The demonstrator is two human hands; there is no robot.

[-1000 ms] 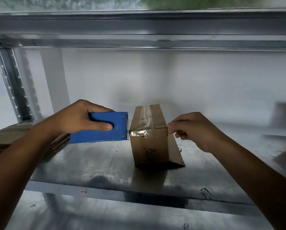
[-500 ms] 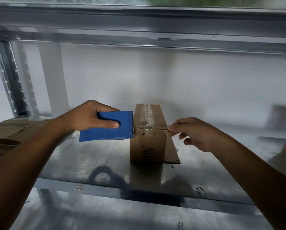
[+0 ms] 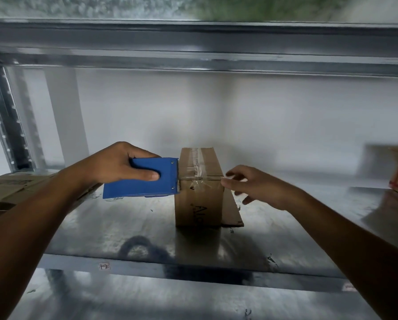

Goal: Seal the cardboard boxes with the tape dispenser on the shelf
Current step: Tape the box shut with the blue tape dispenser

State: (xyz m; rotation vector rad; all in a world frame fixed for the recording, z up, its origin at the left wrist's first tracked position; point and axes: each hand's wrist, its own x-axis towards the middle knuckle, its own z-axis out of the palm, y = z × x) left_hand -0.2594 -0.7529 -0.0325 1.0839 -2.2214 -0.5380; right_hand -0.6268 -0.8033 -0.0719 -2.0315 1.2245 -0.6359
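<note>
Brown cardboard box (image 3: 199,199) sits between both hands on the shiny metal shelf (image 3: 128,229). Left hand (image 3: 115,165) grips the blue tape dispenser (image 3: 142,181) against it; right hand (image 3: 260,185) is loose beside it.

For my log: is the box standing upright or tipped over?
Upright: the box stands flat on the shelf, taped top facing up.

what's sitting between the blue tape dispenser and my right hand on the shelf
In the head view, the upright cardboard box stands between them, with a tape strip across its front top edge, running from the tape dispenser toward the right hand.
</note>
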